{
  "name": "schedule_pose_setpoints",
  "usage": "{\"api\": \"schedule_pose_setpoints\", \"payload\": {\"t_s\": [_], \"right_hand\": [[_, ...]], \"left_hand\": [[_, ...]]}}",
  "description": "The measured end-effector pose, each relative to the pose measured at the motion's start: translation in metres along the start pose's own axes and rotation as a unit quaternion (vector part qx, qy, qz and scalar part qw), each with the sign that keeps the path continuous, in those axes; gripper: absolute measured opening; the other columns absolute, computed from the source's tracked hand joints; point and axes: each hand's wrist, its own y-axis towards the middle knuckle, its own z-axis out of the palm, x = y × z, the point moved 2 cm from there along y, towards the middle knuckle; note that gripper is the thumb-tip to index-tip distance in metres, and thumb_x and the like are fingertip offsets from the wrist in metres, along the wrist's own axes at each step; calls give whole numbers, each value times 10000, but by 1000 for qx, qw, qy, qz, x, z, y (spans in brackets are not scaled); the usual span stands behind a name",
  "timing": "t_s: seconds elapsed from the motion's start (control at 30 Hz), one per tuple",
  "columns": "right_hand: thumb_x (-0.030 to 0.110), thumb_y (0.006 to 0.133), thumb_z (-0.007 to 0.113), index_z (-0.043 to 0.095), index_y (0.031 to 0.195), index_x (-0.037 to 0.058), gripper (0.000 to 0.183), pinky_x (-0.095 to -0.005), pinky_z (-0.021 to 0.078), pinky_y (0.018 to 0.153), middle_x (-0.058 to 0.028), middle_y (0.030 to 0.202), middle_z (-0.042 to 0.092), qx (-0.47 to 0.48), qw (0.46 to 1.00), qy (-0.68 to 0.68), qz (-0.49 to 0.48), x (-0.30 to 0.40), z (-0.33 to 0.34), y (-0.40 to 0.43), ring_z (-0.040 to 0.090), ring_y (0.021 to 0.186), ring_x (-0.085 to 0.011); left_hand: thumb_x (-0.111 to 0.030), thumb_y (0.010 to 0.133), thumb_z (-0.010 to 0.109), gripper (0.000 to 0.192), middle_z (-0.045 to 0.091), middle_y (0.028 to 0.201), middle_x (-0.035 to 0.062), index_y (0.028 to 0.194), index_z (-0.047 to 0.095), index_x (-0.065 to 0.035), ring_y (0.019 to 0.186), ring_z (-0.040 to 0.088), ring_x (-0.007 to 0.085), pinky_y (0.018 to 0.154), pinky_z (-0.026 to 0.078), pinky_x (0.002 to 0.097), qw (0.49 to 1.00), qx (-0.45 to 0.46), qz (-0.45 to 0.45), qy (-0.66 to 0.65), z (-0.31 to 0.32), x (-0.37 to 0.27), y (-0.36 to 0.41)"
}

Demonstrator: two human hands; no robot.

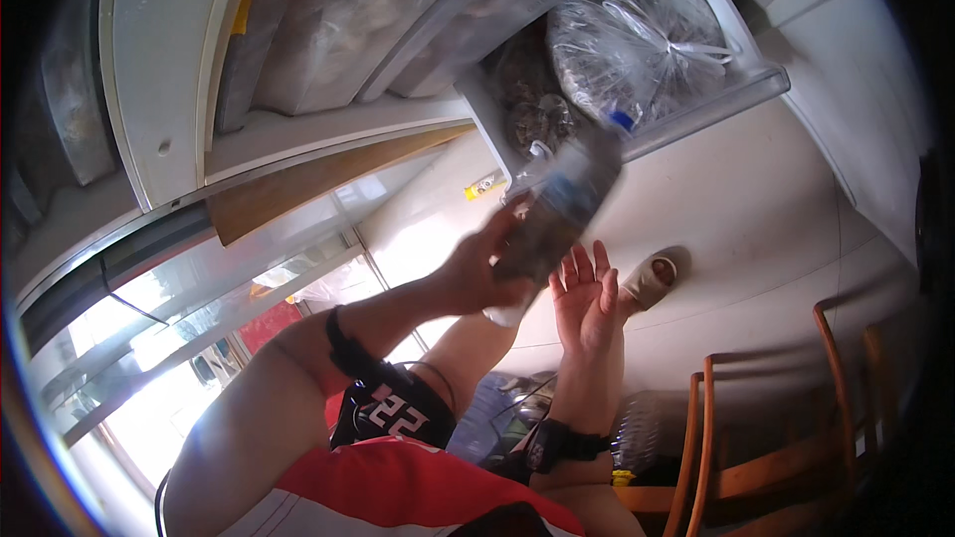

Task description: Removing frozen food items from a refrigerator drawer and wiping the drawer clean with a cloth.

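Observation:
A plastic bottle (571,201) with a blue cap is blurred and tilted, its capped end towards an open freezer drawer (709,112). My left hand (485,261) is closed around the lower part of the bottle. Just right of the bottle's base, my right hand (586,294) is held palm up with its fingers apart and nothing in it. In the drawer lies a large tied clear plastic bag (642,45), its contents unclear. Beside it are smaller plastic bags (541,112) with dark contents, partly hidden by the bottle.
Other frosted drawers (336,30) stand at the upper left, next to a white door edge (160,67). A yellow wrapper (483,185) lies below the open drawer. Wooden chairs (701,432) are at the lower right, near a clear ribbed plastic bottle (638,429).

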Motion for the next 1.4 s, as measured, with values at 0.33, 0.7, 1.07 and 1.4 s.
{"api": "schedule_pose_setpoints", "payload": {"t_s": [0.33,0.7,1.07,1.4], "right_hand": [[476,730,638,426,1170,-13,692,-422,428,878,-158,1098,514,91,987,-128,19,2,8,-1,501,1035,-264],[465,714,652,442,1125,9,649,-383,430,846,-134,1059,516,59,996,-66,-8,11,15,1,519,949,-245],[466,760,591,473,1109,47,558,-383,410,843,-130,1013,526,14,998,-51,-20,10,13,3,510,918,-244],[452,772,584,451,1144,48,565,-406,408,868,-137,1030,526,-10,999,-39,-35,15,11,5,514,955,-255]], "left_hand": [[-173,738,591,518,579,897,147,1210,432,-32,890,556,315,755,459,385,980,75,62,175,38,16,4],[-131,669,616,374,504,1054,143,1029,522,-95,959,513,297,749,466,418,831,-40,160,532,-50,31,130],[-95,649,640,309,488,1062,148,950,568,-95,957,495,312,799,458,384,840,-17,106,532,-28,42,149],[-13,640,577,159,560,891,114,788,525,-42,804,546,307,756,452,383,836,-265,264,402,-87,0,94]]}}
